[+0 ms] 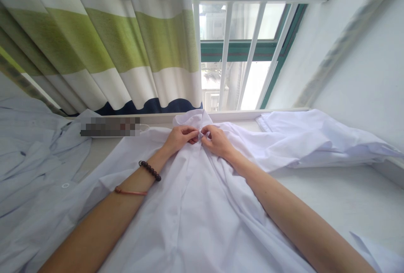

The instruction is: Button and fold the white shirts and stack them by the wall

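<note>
A white shirt [195,205] lies spread on a white table, collar toward the window. My left hand [179,137] pinches the shirt's front edge just below the collar [192,118]. My right hand [216,139] pinches the opposite edge, fingertips meeting those of the left hand at the placket. Whether a button sits between the fingers is hidden. On my left wrist are a dark bead bracelet [150,170] and a thin reddish band [130,192].
A pale blue garment [34,159] lies heaped at the left. Another white garment [315,138] is spread at the right by the wall. Striped curtains [104,41] hang over a barred window [243,50] behind the table [341,197].
</note>
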The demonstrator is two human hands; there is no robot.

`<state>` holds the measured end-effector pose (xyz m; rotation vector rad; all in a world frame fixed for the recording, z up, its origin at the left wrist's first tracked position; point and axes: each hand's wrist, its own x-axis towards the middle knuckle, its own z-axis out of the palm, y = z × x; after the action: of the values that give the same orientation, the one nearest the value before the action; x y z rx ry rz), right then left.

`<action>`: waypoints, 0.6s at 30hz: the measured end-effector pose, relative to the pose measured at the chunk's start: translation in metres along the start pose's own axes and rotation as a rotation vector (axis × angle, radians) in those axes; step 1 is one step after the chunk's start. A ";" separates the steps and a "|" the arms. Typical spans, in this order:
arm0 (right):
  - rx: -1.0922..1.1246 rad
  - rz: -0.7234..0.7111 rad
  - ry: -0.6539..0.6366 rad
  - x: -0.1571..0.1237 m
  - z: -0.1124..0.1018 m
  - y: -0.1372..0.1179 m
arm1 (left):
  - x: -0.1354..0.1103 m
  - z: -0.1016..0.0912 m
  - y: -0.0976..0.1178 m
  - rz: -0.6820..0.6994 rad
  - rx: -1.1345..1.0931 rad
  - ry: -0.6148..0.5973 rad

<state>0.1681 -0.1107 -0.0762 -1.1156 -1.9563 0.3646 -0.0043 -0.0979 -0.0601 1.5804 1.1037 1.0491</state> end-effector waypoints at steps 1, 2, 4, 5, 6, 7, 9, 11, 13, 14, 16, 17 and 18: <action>0.016 0.021 0.019 0.001 0.000 0.001 | 0.000 0.001 0.000 0.002 0.003 0.012; 0.035 0.050 0.035 0.001 0.000 0.002 | 0.000 0.001 0.000 0.005 0.006 0.022; 0.085 0.113 0.056 0.003 0.000 0.004 | 0.000 0.002 0.000 0.011 0.009 0.035; 0.116 0.134 0.055 0.004 0.000 0.005 | 0.000 0.002 0.000 0.015 0.009 0.038; 0.148 0.146 0.047 0.004 -0.001 0.005 | 0.000 0.002 -0.001 0.019 0.010 0.039; 0.179 0.150 0.038 0.005 -0.001 0.006 | 0.000 0.002 -0.001 0.024 0.011 0.038; 0.228 0.143 0.021 0.005 -0.002 0.006 | 0.000 0.002 -0.002 0.033 0.018 0.039; 0.255 0.127 0.015 0.005 -0.002 0.007 | 0.001 0.002 -0.004 0.046 0.027 0.040; 0.272 0.111 0.012 0.005 -0.002 0.008 | 0.002 0.002 -0.005 0.063 0.038 0.037; 0.277 0.107 0.010 0.005 -0.001 0.009 | 0.002 0.001 -0.006 0.071 0.044 0.032; 0.280 0.107 0.007 0.005 -0.001 0.010 | 0.002 0.001 -0.006 0.085 0.058 0.023; 0.280 0.109 0.004 0.005 -0.001 0.011 | 0.002 0.001 -0.006 0.088 0.066 0.022; 0.279 0.112 0.000 0.005 -0.001 0.011 | 0.002 0.001 -0.006 0.091 0.076 0.023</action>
<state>0.1745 -0.1006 -0.0796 -1.0432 -1.7810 0.6758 -0.0040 -0.0949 -0.0657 1.6962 1.1074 1.0993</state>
